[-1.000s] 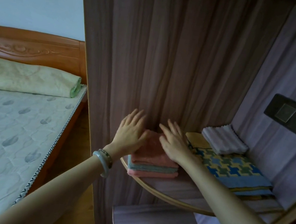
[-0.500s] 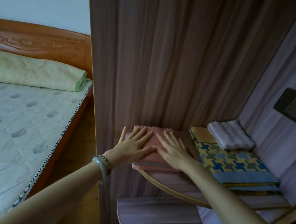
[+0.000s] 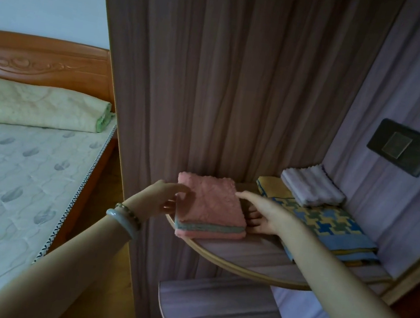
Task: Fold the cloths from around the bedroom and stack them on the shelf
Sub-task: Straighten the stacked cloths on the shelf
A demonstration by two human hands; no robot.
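Cloths [image 3: 210, 203] stacked at shelf [image 3: 243, 256] edge, hands [image 3: 161, 200] [image 3: 268, 219] touching sides

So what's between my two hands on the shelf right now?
The folded pink cloth stack lies between your left hand and right hand, in the head view.
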